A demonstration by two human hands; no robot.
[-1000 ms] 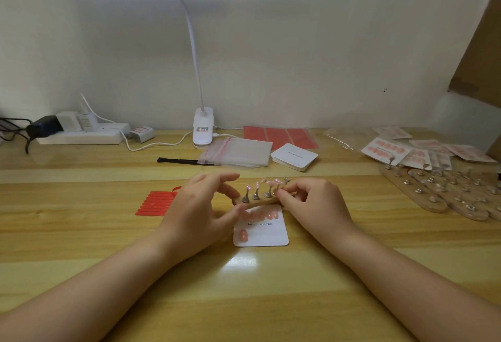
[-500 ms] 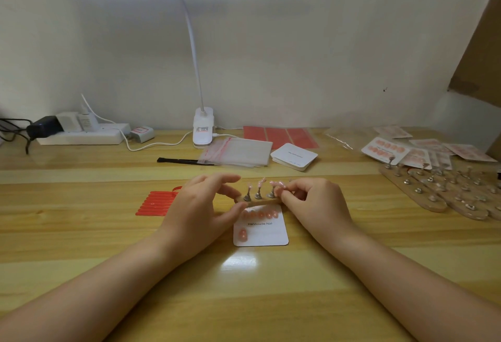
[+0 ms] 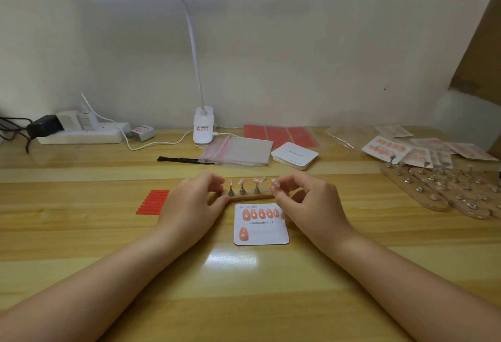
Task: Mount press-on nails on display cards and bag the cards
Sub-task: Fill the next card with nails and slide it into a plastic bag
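Note:
A white display card [image 3: 267,234] printed "Handmade Nail" lies in front of me, with a row of pink nails along its top and one pink nail at its lower left. Just behind it lies a wooden holder strip [image 3: 250,196] carrying three small metal stands topped with pink nails. My left hand [image 3: 193,203] holds the strip's left end between thumb and fingers. My right hand [image 3: 306,200] pinches a pink nail [image 3: 275,183] at its fingertips, lifted just above the strip's right end.
Red adhesive strips [image 3: 153,202] lie left of my left hand. Behind are clear bags [image 3: 238,150], a stack of blank cards [image 3: 294,155], red sheets [image 3: 279,135], a black tool [image 3: 177,159] and a lamp base [image 3: 203,127]. Finished cards [image 3: 385,149] and more wooden holders [image 3: 433,191] fill the right.
My right hand has pulled a pink nail off the rightmost stand and lifted it clear. My left hand stays on the strip's left end.

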